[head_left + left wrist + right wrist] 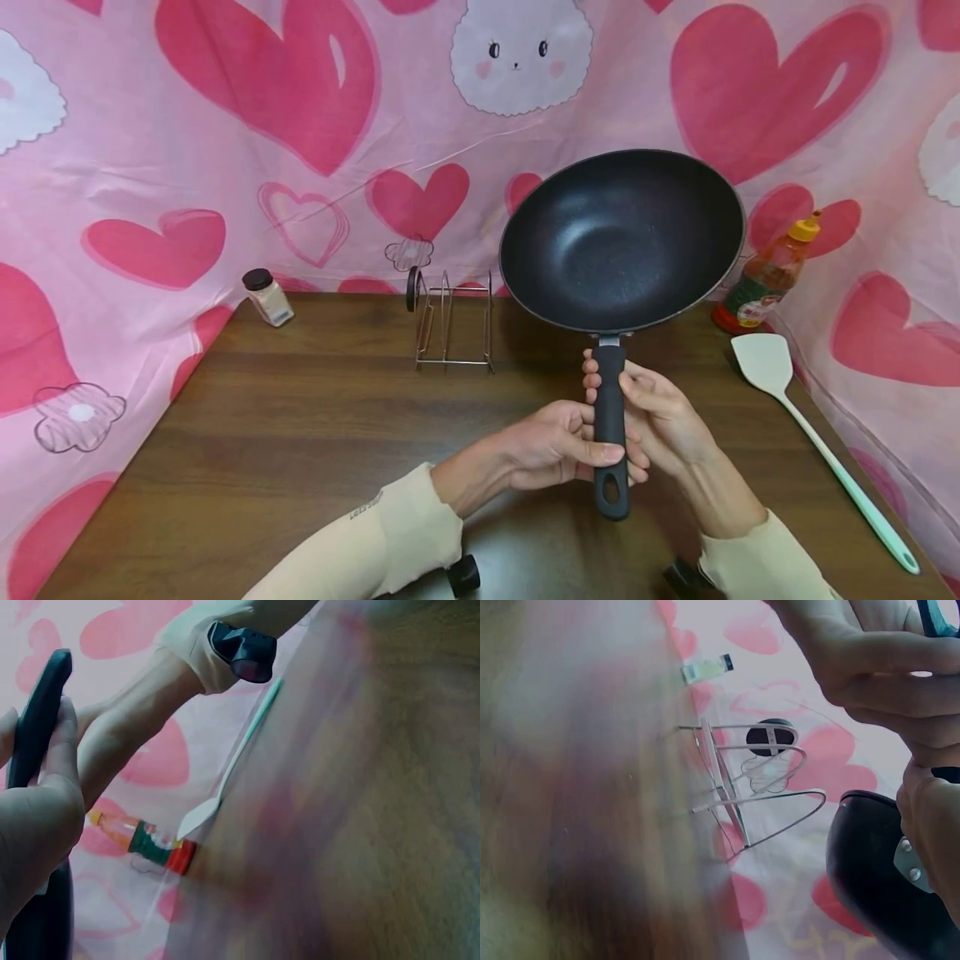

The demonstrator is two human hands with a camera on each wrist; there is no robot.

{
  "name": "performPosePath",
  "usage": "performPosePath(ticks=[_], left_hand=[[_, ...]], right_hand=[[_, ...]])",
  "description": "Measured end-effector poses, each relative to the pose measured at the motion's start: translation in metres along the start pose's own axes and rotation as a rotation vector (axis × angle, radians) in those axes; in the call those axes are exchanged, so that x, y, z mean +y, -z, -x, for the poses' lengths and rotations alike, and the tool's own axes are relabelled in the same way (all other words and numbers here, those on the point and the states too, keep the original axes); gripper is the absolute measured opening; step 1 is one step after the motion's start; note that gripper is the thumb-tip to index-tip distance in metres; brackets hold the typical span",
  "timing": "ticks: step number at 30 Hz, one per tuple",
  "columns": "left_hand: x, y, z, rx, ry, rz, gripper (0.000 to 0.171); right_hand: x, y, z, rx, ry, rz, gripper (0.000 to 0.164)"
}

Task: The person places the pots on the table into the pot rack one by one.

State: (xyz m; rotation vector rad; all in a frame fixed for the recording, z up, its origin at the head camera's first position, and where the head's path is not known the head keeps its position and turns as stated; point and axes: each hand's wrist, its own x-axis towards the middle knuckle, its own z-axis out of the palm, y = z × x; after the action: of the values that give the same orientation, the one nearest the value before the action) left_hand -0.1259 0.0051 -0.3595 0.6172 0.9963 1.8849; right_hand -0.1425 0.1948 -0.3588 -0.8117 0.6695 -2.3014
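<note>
A black frying pan point(622, 242) with deep, rounded sides is held up above the table, its inside facing me and its handle point(609, 417) pointing down. My left hand point(551, 446) grips the lower part of the handle, thumb across its front. Higher up, near the pan's base, my right hand point(667, 412) holds the same handle from the right side, with fingertips showing on its left. The right wrist view shows the pan's dark outside point(877, 862) and the rivets by the handle. In the left wrist view the handle point(41, 720) passes between the fingers.
On the brown wooden table point(315, 433), a wire rack point(453, 325) stands at the back. A small black-capped jar point(267, 297) is back left. A yellow-capped sauce bottle point(767, 275) and a white spatula point(765, 362) with green handle are right. A heart-patterned cloth point(420, 100) hangs behind.
</note>
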Motion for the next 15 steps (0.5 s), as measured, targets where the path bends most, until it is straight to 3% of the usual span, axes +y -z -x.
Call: performPosePath(ticks=[4, 9, 15], left_hand=[[0.002, 0.003, 0.005, 0.059, -0.003, -0.068, 0.03], [0.007, 0.0, 0.011, 0.22, -0.015, -0.122, 0.029], [0.006, -0.007, 0.011, 0.412, -0.054, -0.166, 0.023]], right_hand=[[-0.001, -0.002, -0.002, 0.055, 0.004, 0.127, 0.046], [-0.003, -0.005, -0.007, 0.189, -0.024, 0.376, 0.037], [0.0, -0.005, -0.013, 0.204, -0.023, 0.501, 0.035]])
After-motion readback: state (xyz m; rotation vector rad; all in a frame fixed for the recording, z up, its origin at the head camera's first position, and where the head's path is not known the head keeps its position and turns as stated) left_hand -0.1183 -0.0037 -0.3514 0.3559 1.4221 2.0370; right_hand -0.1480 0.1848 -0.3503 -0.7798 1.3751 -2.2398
